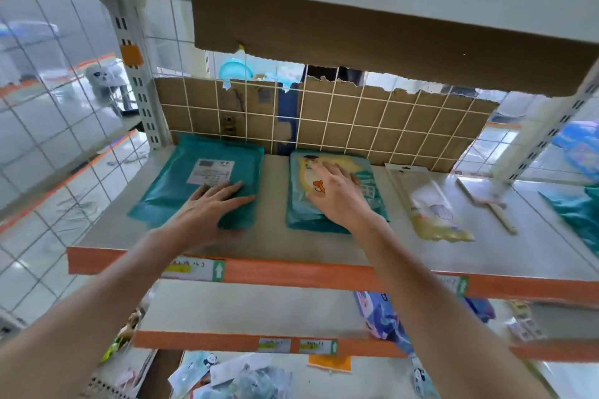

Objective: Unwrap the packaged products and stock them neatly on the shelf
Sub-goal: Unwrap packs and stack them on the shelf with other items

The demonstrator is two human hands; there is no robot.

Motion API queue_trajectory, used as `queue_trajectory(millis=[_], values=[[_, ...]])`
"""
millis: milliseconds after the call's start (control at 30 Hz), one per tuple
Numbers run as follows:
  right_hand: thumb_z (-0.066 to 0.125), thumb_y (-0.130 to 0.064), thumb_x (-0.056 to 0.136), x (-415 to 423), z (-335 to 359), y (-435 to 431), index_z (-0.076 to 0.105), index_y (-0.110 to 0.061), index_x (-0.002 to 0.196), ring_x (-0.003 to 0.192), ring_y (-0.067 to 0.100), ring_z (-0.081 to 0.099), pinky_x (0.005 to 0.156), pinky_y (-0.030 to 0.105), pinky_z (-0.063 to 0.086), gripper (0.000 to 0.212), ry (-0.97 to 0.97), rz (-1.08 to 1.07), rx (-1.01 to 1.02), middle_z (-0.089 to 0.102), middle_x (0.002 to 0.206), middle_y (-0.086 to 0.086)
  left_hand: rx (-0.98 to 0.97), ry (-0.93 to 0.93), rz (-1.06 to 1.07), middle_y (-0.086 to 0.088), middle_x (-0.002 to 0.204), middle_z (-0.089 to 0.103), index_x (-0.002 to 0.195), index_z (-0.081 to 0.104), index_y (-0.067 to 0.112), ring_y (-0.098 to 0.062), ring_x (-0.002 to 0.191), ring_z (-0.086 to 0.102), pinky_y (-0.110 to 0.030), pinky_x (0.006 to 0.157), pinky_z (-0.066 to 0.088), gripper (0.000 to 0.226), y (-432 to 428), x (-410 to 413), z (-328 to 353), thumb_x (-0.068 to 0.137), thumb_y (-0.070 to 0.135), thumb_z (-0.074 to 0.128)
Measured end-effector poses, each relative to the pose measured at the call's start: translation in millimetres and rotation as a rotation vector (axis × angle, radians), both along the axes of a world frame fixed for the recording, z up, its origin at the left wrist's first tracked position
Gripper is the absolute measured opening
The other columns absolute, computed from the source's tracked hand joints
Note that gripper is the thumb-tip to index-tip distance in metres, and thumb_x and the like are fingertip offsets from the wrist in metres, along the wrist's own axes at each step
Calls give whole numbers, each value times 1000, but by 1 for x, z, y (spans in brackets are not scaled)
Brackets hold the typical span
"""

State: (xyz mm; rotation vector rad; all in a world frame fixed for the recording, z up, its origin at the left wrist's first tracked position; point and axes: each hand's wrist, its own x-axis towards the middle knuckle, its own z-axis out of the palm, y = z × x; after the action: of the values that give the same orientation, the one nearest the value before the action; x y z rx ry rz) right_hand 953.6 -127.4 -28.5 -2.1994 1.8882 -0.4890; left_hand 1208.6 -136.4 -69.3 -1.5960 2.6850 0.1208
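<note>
1. Presently, both hands lie flat on packages on the middle shelf [278,246]. The left hand [210,207], fingers straight and close together, presses the near corner of a teal mailer bag [181,178] lying label up.
2. The right hand [337,194], fingers spread wide and gripping nothing, rests on a yellow-printed pack [311,172] that lies on another teal bag [304,223].
3. Step in hand, as judged: squaring the stock into a row. The teal mailer bag appears unopened, so the next move probably calls for lifting it off and tearing it open.
4. A clear hang-pack [434,207] lies just beside, to the right.
5. Hard to make out: the label text, the packs' contents, and the blurred items at the right edge and on the lower shelves.
</note>
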Motion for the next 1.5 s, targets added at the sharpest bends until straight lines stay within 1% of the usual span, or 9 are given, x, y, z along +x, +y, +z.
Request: queue_trajectory(millis=[133, 267, 633, 700, 800, 1033, 1200, 1367, 1500], values=[[56, -30, 91, 5, 2, 6, 25, -21, 148, 140, 23, 21, 116, 46, 11, 65, -20, -5, -20, 32, 150, 2, -344, 199, -154, -1, 123, 63, 116, 65, 25, -24, 108, 63, -44, 81, 53, 28, 8, 4, 9, 90, 28, 55], [55, -30, 92, 5, 9, 13, 26, -22, 147, 135, 22, 28, 115, 43, 18, 63, -42, 12, -38, 36, 147, 1, -473, 162, -139, -1, 82, 73, 93, 71, 15, -18, 62, 69, -31, 48, 53, 37, 10, 2, 31, 61, 1, 83], [71, -28, 81, 27, 43, 4, 30, -27, 145, 134, 15, 36, 106, 33, 32, 76, -304, 184, -55, 37, 148, -2, -823, 171, -147, -17, 73, 70, 90, 73, 8, -34, 59, 66, -49, 57, 52, 29, 10, -1, 143, 77, 33, 67], [74, -24, 78, 35, 46, 1, 32, -25, 144, 133, 16, 38, 106, 37, 33, 78, -388, 195, -16, 41, 146, -2, -825, 180, -141, -16, 82, 71, 94, 73, 10, -35, 69, 68, -49, 63, 52, 51, 13, -7, 159, 78, 53, 51], [77, -14, 73, 43, 46, -3, 50, -17, 128, 116, 22, 55, 97, 50, 46, 61, -610, 251, 22, 60, 123, 1, -867, 280, -179, -13, 89, 72, 97, 72, 11, -33, 79, 67, -47, 70, 54, 38, 8, -13, 171, 87, 43, 52], [69, 3, 77, 36, 45, 6, 63, 3, 105, 76, 2, 62, 68, 13, 52, 29, -829, 194, -16, 66, 95, 3, -943, 545, -61, -11, 92, 71, 101, 68, 11, -30, 81, 66, -39, 77, 47, 36, 2, -26, 167, 88, 40, 53], [70, -2, 77, 17, 35, 6, 66, -15, 90, 87, 21, 66, 82, 36, 55, 19, -977, 43, -5, 69, 95, 5, -775, 780, 198, -14, 130, 52, 129, 47, 8, -31, 121, 45, -45, 104, 32, 58, -8, -14, 131, 80, 37, 59], [68, -1, 79, 9, 32, 8, 65, -14, 88, 77, 18, 67, 70, 34, 55, 16, -1206, -46, 66, 70, 85, 1, -35, 1471, 359, -5, 122, 53, 137, 31, 12, -11, 97, 57, -38, 83, 51, 57, 0, -15, 94, 89, 24, 59], [67, -2, 79, 13, 29, 9, 65, -11, 95, 81, 19, 68, 69, 34, 54, 18, -1339, -71, 141, 71, 91, 4, 331, 1566, 343, 0, 89, 67, 109, 54, 22, -18, 77, 65, -35, 64, 56, 19, 5, -15, 76, 92, 15, 52]])
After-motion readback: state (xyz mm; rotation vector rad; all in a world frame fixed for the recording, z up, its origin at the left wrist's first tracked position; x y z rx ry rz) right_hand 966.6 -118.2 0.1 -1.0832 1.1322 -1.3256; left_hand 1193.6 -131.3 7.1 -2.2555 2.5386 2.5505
